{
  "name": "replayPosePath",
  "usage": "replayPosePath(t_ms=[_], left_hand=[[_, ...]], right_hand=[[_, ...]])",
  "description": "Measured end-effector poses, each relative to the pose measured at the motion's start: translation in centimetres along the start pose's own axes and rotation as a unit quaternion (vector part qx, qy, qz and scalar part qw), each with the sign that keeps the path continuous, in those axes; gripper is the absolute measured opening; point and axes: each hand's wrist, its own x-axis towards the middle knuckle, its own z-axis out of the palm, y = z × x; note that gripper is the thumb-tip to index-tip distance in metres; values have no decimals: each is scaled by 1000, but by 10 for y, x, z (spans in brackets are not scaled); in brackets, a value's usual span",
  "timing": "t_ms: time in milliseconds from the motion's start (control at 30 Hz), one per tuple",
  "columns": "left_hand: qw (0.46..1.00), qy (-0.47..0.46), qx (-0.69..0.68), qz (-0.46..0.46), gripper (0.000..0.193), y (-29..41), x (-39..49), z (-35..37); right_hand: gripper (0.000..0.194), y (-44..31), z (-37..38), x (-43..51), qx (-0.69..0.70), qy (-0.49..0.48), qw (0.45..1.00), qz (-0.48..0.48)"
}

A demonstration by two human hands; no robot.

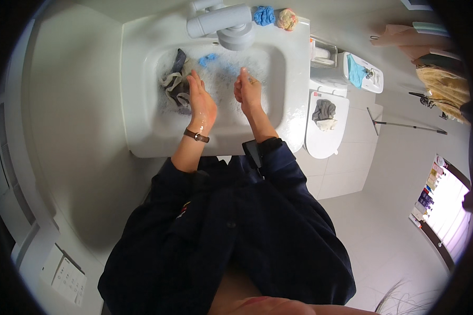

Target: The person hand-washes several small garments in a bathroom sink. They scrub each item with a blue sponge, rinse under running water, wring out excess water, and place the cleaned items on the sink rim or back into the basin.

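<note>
Both my hands are over a white washbasin (142, 90) of soapy water. My left hand (202, 103) is held flat, its fingers straight and nothing in it; the wrist is wet and wears a brown strap (196, 136). Just left of it, grey and off-white socks or cloths (177, 84) lie partly in the suds. My right hand (249, 91) is curled, thumb pointing away from me, with nothing visible in it. Beyond the hands a light-blue cloth (207, 60) breaks the surface. Foam hides what lies deeper.
A grey faucet (220, 21) overhangs the far rim. Beside it sit a crumpled blue cloth (264, 15) and a cream one (287, 19). To the right, grey fabric (324, 109) rests on a closed toilet lid (335, 136). A squeegee (410, 126) leans by the wall.
</note>
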Motion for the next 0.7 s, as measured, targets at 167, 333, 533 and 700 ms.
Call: replayPosePath(t_ms=[167,333,533,700], left_hand=[[999,-15,30,-11,87,-9,2,-20],[999,-11,22,-22,84,-13,8,-26],[999,-23,14,-34,71,-14,17,-32],[995,-37,67,-55,66,-21,22,-32]], right_hand=[[52,1,3,11,-37,58,997,36],[51,11,5,15,-14,72,997,28],[41,-56,-1,50,-225,134,934,-242],[59,-120,-5,104,-425,155,703,-548]])
